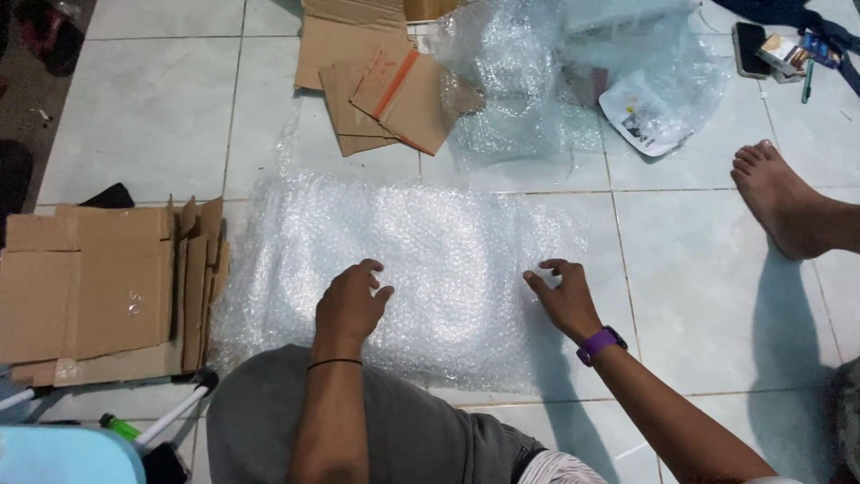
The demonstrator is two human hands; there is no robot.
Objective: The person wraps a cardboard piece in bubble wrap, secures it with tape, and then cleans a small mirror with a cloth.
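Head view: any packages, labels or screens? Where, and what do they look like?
Flattened cardboard box: floor, left; brown.
Cardboard pieces: top centre; brown, orange tape strip.
Printed label sheet: inside clear bag, top right; white.
Phone: top right; dark screen.
Small box: beside phone.

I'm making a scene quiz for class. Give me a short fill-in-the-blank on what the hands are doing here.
1. Both hands rest on a sheet of ____ wrap.
2. The right hand wears a ____ wristband.
3. Flattened ____ lies beside the left hand.
4. The sheet lies on a ____ floor.

Missing: bubble; purple; cardboard; tiled
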